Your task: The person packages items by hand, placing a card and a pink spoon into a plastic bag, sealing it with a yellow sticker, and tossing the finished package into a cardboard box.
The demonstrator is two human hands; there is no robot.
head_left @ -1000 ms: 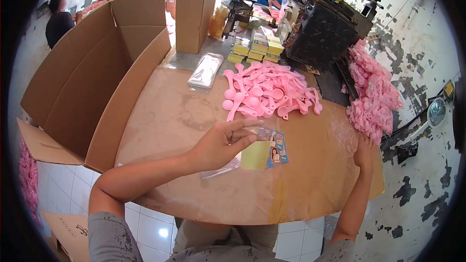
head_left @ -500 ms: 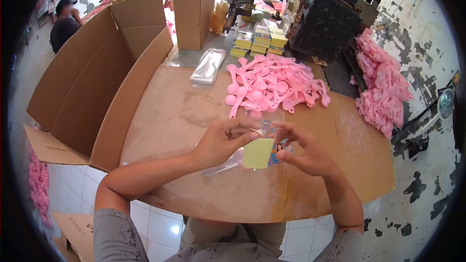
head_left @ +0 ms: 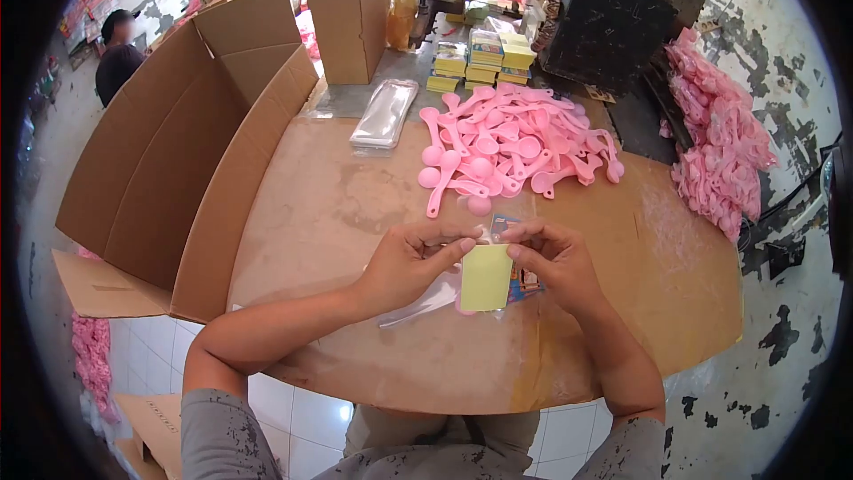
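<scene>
A pale yellow-green card (head_left: pixel 486 280) is held upright between my two hands over the near middle of the table. My left hand (head_left: pixel 400 267) pinches its top left corner between thumb and fingers. At the top right corner, my right hand (head_left: pixel 562 265) pinches it the same way. Clear film shows around the card's top edge, and a bit of pink peeks out at its lower left. Colourful printed cards (head_left: pixel 530 283) lie behind it, partly hidden by my right hand. Clear plastic bags (head_left: pixel 418 306) lie beside my left hand.
A heap of pink scoops (head_left: pixel 515 147) spreads beyond my hands. Clear bags (head_left: pixel 384 116) lie stacked left of it, with card stacks (head_left: pixel 485 52) behind. A large open carton (head_left: pixel 240 187) stands left. Bagged pink items (head_left: pixel 724 142) hang right. Two other people are farther back.
My right hand, open beside the card before, has closed on its top right corner. The card now faces me more squarely. The whole view has shifted slightly.
</scene>
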